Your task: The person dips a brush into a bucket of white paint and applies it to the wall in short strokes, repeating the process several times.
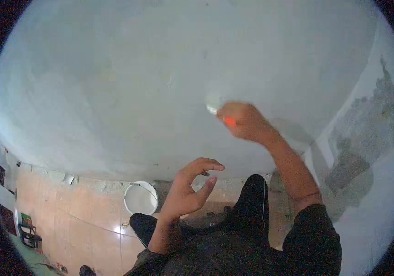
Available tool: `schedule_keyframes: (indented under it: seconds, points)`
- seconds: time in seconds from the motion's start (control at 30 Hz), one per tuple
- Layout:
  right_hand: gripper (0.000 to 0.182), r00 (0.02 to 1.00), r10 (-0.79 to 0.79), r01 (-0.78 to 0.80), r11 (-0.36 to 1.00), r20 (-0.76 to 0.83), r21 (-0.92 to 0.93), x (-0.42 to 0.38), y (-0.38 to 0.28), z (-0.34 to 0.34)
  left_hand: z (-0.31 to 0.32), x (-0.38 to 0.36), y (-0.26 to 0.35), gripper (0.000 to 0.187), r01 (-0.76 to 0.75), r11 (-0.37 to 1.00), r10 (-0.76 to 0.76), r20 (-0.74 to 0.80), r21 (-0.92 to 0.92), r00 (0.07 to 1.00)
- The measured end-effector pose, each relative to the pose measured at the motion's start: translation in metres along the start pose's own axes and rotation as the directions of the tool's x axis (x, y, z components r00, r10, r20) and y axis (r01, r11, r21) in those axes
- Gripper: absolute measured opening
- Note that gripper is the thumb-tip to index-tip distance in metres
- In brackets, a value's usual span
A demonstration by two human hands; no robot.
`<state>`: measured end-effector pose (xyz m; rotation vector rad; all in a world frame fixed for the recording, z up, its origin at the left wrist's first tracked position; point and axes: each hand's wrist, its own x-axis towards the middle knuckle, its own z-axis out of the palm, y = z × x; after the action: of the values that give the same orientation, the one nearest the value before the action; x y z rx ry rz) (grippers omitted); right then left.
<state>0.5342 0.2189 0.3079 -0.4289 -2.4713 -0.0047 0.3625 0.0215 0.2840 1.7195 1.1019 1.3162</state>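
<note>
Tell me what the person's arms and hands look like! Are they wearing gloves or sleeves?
No gloves: both the left hand and the right hand are bare, with no rings or watch that I can make out. The forearms are bare too. The right arm has a dark black sleeve pushed up near the elbow, and the left arm's matching dark sleeve starts low in the picture.

Tool [215,109] in right hand [245,122] mostly hidden, blurred; type unclear
</note>
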Motion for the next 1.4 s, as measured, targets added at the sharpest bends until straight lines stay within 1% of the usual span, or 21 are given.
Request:
schedule_keyframes:
  seconds: [0.1,0.3,0.37,0.4,0.47,0.5,0.53,0.6,0.63,0.73,0.8,0.93,1.0,1.03,1.1,1.13,1.2,1.27,1.3,1.37,1.4]
  points:
    - [0.012,0.994,0.024,-0.023,1.000,-0.104,0.004,0.057,0.000,-0.048,-0.003,0.004,0.002,0.026,-0.072,0.997,0.072,-0.010,0.021,0.997]
    - [0.011,0.949,-0.133,0.095,0.985,-0.285,-0.143,0.140,-0.016,-0.105,-0.013,0.003,0.015,0.024,-0.106,0.994,0.107,-0.019,0.039,0.994]
    - [0.017,0.918,-0.298,0.177,0.898,-0.262,-0.402,0.142,-0.035,-0.111,-0.015,-0.003,0.012,0.026,-0.082,0.996,0.083,-0.024,0.027,0.996]
    - [0.017,0.917,-0.300,0.178,0.897,-0.263,-0.404,0.138,-0.036,-0.106,-0.014,-0.007,0.010,0.029,-0.058,0.998,0.058,-0.028,0.005,0.998]
    - [0.015,0.797,-0.532,0.255,0.726,-0.286,-0.639,0.128,-0.033,-0.088,-0.014,-0.008,0.010,0.028,-0.062,0.998,0.062,-0.037,0.015,0.997]
    - [0.019,0.899,-0.385,0.165,0.739,-0.209,-0.653,0.116,-0.038,-0.075,-0.015,-0.008,0.009,0.028,-0.065,0.998,0.066,-0.046,0.025,0.997]
    - [0.019,0.893,-0.361,0.117,0.763,-0.270,-0.635,0.107,-0.024,-0.045,-0.015,-0.008,0.009,0.028,-0.067,0.998,0.068,-0.046,0.023,0.997]
    - [0.017,0.915,-0.385,0.196,0.687,-0.122,-0.700,0.077,-0.011,-0.005,-0.016,-0.010,0.008,0.030,-0.063,0.998,0.063,-0.033,0.014,0.997]
    - [0.016,0.926,-0.371,0.213,0.670,-0.073,-0.711,0.064,-0.010,0.010,-0.016,-0.009,0.008,0.030,-0.064,0.998,0.065,-0.034,0.013,0.997]
    - [0.017,0.961,-0.270,0.173,0.755,-0.059,-0.632,0.021,-0.016,0.042,-0.018,-0.010,0.008,0.030,-0.060,0.998,0.061,-0.031,0.027,0.998]
    - [0.018,0.988,-0.154,0.135,0.881,-0.004,-0.452,0.003,-0.019,0.051,-0.019,-0.012,0.006,0.031,-0.053,0.998,0.054,-0.035,0.017,0.998]
    - [0.018,0.984,-0.167,0.143,0.946,-0.059,-0.292,-0.004,-0.025,0.032,-0.019,-0.017,0.004,0.033,-0.047,0.999,0.047,-0.036,0.005,0.998]
    - [0.015,0.998,-0.032,0.038,0.992,0.055,-0.120,0.016,-0.025,0.002,-0.019,-0.017,0.001,0.032,-0.076,0.997,0.076,-0.033,-0.001,0.997]
    - [0.011,1.000,-0.031,0.031,0.999,-0.002,-0.018,0.029,-0.021,-0.010,-0.019,-0.016,0.001,0.031,-0.099,0.995,0.099,-0.027,-0.008,0.995]
    - [0.011,0.978,-0.183,0.171,0.978,-0.098,-0.121,0.058,-0.006,-0.041,-0.020,-0.014,0.005,0.031,-0.088,0.996,0.088,-0.020,0.005,0.996]
    - [0.012,0.981,-0.123,0.119,0.992,-0.153,-0.039,0.072,-0.007,-0.056,-0.020,-0.014,0.007,0.030,-0.073,0.997,0.073,-0.012,0.020,0.997]
    - [0.015,0.975,-0.131,0.121,0.990,-0.177,-0.067,0.097,-0.016,-0.085,-0.020,-0.014,0.007,0.028,-0.110,0.994,0.111,-0.018,0.018,0.994]
    - [0.018,0.898,-0.312,0.228,0.933,-0.310,-0.279,0.115,-0.020,-0.096,-0.021,-0.015,0.006,0.025,-0.142,0.990,0.143,-0.026,0.021,0.989]
    - [0.018,0.896,-0.315,0.231,0.933,-0.313,-0.277,0.119,-0.027,-0.100,-0.022,-0.017,0.004,0.025,-0.127,0.992,0.127,-0.026,0.001,0.992]
    - [0.021,0.815,-0.421,0.212,0.856,-0.398,-0.471,0.127,-0.038,-0.104,-0.023,-0.018,0.004,0.025,-0.111,0.994,0.111,-0.026,-0.018,0.993]
    - [0.021,0.815,-0.420,0.212,0.857,-0.399,-0.470,0.126,-0.040,-0.098,-0.023,-0.020,0.005,0.025,-0.112,0.994,0.112,-0.035,-0.005,0.993]
